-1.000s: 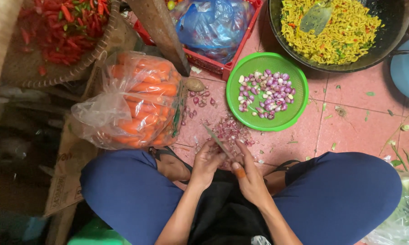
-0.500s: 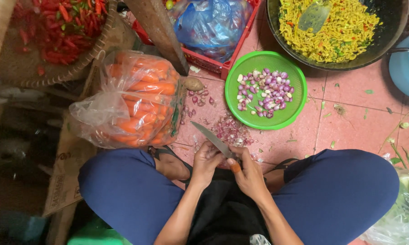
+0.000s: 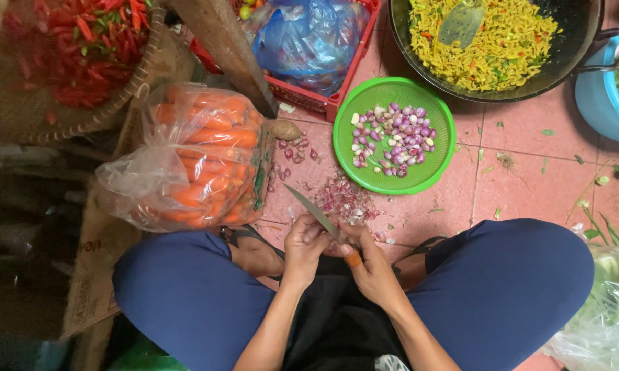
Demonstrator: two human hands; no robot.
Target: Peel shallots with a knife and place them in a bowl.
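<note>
Both hands (image 3: 337,244) close together, left gripping a knife (image 3: 309,208), hiding whatever the right pinches.

Whatever the right hand (image 3: 370,257) pinches is buried under its fingers. The knife (image 3: 313,210) handle vanishes inside the left hand (image 3: 304,242). Top edge clips the wok (image 3: 584,41); right edge cuts the blue tub (image 3: 601,103).

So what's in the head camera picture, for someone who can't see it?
A seated person's left hand holds a knife beside the right hand, above shallot peels on a pink tiled floor. Nearby: a green bowl of peeled shallots, bagged carrots.
</note>
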